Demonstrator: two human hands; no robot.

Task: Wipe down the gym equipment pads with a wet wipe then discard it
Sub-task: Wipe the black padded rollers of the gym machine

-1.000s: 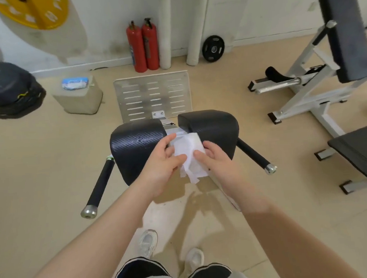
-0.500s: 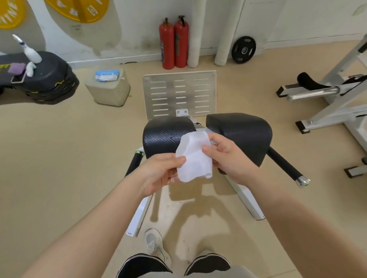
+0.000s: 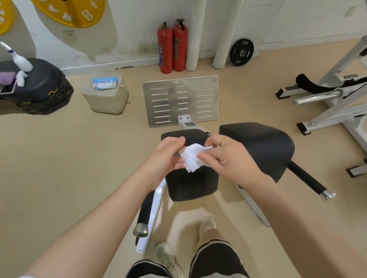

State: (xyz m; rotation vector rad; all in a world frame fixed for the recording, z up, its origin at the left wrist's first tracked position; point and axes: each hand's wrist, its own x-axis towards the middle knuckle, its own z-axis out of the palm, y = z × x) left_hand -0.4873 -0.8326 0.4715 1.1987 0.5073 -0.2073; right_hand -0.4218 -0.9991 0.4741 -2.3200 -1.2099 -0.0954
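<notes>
A white wet wipe (image 3: 192, 157) is bunched between both hands above the machine. My left hand (image 3: 164, 157) pinches its left side and my right hand (image 3: 225, 157), wearing a gold ring, pinches its right side. Below them sit two black pads: the left pad (image 3: 192, 183), partly covered by my hands, and the right pad (image 3: 263, 146), which lies free to the right. Neither hand touches a pad.
A wipes pack (image 3: 105, 83) lies on a grey block (image 3: 107, 100) at the back left. A metal footplate (image 3: 182, 101) stands beyond the pads. Black handles (image 3: 309, 181) stick out beside the pads. Two red fire extinguishers (image 3: 173, 46) stand by the wall; a white bench frame (image 3: 338, 106) is at right.
The view has swung left and forward, so the pads sit lower and more to the right. The wipe went from a spread sheet to a crumpled bunch between my hands.
</notes>
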